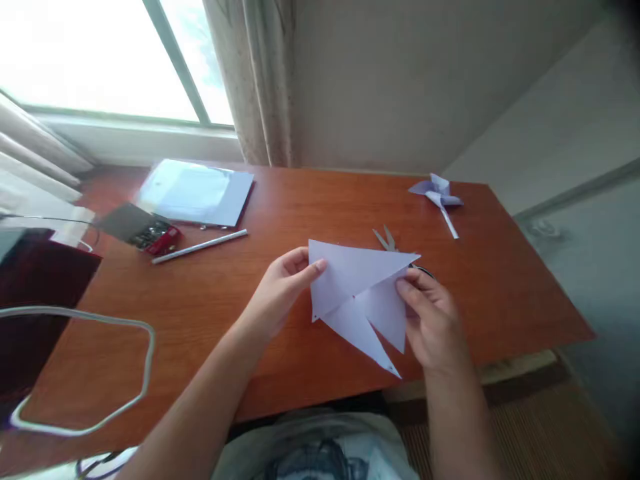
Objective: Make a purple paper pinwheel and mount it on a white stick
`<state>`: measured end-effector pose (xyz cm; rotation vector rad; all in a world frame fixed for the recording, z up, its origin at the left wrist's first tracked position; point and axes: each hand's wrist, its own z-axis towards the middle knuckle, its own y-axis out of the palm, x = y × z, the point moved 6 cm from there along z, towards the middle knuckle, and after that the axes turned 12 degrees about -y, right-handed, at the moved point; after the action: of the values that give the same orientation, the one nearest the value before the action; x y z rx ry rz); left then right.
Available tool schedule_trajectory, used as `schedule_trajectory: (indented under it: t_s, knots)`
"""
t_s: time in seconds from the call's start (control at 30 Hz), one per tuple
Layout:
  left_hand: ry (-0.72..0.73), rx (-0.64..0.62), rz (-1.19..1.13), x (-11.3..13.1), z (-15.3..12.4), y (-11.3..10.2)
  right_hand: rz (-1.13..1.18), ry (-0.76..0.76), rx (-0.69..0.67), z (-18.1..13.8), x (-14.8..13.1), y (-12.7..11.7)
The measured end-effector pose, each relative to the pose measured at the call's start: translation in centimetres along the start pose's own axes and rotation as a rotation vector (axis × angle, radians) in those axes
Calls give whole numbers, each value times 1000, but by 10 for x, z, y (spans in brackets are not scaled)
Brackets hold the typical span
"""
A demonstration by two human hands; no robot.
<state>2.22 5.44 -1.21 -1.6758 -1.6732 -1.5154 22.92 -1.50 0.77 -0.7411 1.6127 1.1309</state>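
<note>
A white paper sheet (350, 273), cut inward from its corners, is held above the table. Small dark dots mark its centre and some corner tips. My left hand (285, 287) pinches its upper left edge, thumb on top. My right hand (430, 313) is closed on its right side, between two cut flaps. Behind the sheet lie scissors (385, 239), blades apart and handles mostly hidden by the paper and my right hand. At the back right lies a paper pinwheel (437, 192) on a white paper stick.
On the brown table (310, 200), a rolled white paper stick (200, 246) lies beside an open red box (163, 240) of small metallic items. White sheets (195, 193) are stacked near the window. A white cable (149, 360) loops at the left beside a dark red object (40, 287).
</note>
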Motion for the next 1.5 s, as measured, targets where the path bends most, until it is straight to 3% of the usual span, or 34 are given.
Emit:
schedule_trajectory:
  t_s: [0.23, 0.4, 0.57, 0.63, 0.83, 1.0, 1.27, 1.5]
  knots:
    - [20, 105, -28, 6, -2, -6, -152, 39, -92, -11, 15, -7]
    - [-19, 179, 157, 7, -2, -13, -392, 62, -224, -18, 21, -24]
    - [-22, 132, 358, 7, -1, -10, -520, -189, -15, -8, -7, -49]
    - [-32, 120, 402, 6, -1, -8, -549, -276, 6, -3, -19, -48]
    - [-67, 77, 446, 2, 1, -8, -771, -373, -224, 13, -34, -7]
    - [-70, 62, 468, 2, 3, -8, -701, -450, -333, 38, -36, 25]
    - [-84, 47, 484, 3, 1, -6, -735, -344, -633, 56, -7, 75]
    - [-66, 74, 488, 6, 0, -6, -648, -256, -699, 56, 9, 82]
